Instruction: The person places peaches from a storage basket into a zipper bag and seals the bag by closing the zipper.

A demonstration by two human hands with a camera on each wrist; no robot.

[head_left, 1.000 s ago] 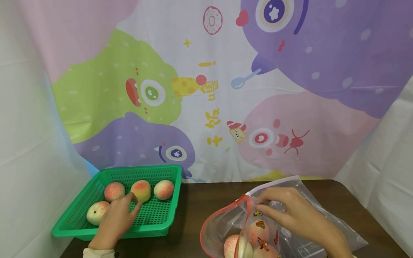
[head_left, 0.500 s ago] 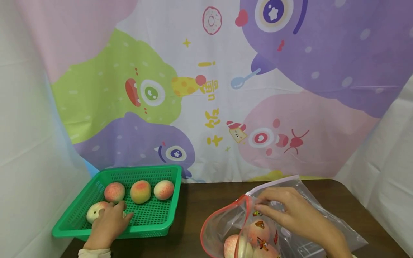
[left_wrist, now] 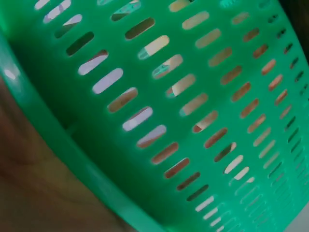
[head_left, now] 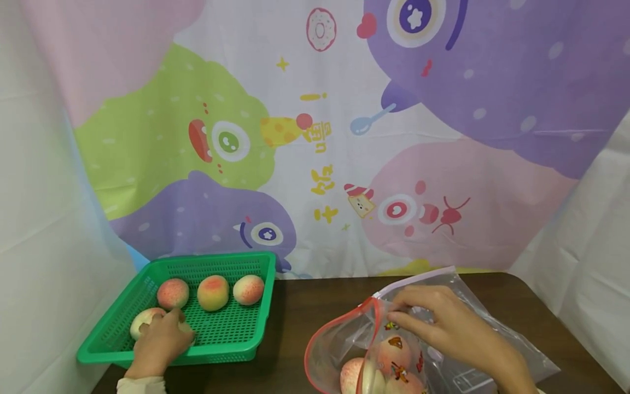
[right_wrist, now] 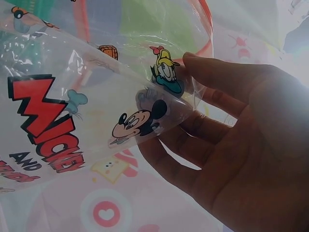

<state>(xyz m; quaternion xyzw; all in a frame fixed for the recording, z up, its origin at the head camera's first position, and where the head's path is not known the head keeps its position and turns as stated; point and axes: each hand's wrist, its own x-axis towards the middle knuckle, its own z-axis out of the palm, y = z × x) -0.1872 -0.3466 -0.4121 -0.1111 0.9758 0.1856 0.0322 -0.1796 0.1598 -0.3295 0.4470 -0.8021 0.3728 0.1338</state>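
Note:
In the head view my left hand reaches over the near wall of the green basket. Its fingers curl round a pale peach that they mostly cover. A pale peach with a red blush lies just left of the fingers. On the right, my right hand pinches the edge of a clear plastic zip bag with a red rim, its mouth spread. Several peaches are inside the bag. The right wrist view shows thumb and fingers on the bag's printed film.
Farther back in the basket sit a pink peach, a yellow-red peach and a pale red-speckled peach. Both basket and bag rest on a dark wooden table. A cartoon-printed cloth hangs behind it.
My left hand has moved left and toward the near side of the basket, away from the yellow-red peach, and closed round a pale peach. The right hand still holds the bag.

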